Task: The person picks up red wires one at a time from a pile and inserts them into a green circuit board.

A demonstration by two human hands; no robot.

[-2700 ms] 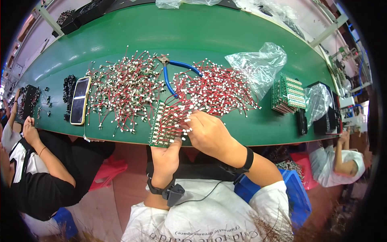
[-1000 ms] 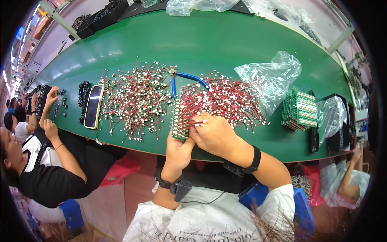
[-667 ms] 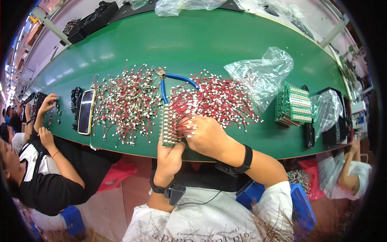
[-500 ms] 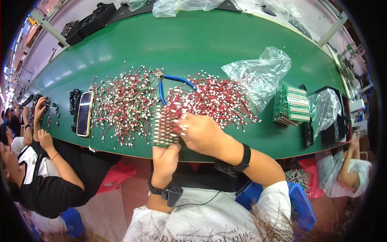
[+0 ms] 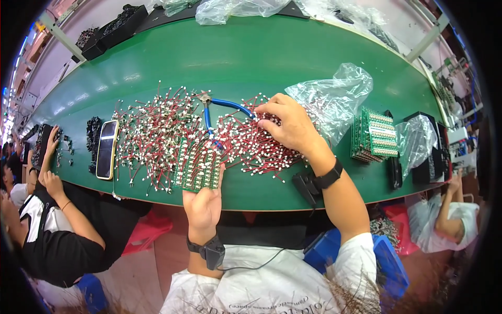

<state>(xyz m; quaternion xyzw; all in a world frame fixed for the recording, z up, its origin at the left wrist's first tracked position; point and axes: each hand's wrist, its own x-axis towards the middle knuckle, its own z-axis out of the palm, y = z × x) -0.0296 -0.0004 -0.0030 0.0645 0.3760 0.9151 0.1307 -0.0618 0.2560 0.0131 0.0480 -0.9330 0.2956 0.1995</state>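
My left hand [image 5: 203,206] grips the near edge of a green circuit board panel [image 5: 197,170], thumb bent at its lower side. Rows of small white connectors with red wires cover the panel, which is tilted over the near edge of a heap of red wire leads [image 5: 157,128]. My right hand [image 5: 290,123] is over the right-hand heap of red leads with white plugs [image 5: 251,149]. Its thumb and fingers are apart, with their tips down among the leads. Blue-handled pliers [image 5: 230,103] lie between the heaps, beyond the panel.
A phone [image 5: 106,149] lies left of the heaps, near black parts [image 5: 94,138]. To the right are a clear plastic bag [image 5: 340,94], stacked green circuit boards [image 5: 374,133] and a black box [image 5: 430,167]. A co-worker [image 5: 63,230] sits at the left.
My right hand has left the panel and moved right and away, onto the right-hand heap. My left hand has shifted slightly left with the panel, whose connector rows now show.
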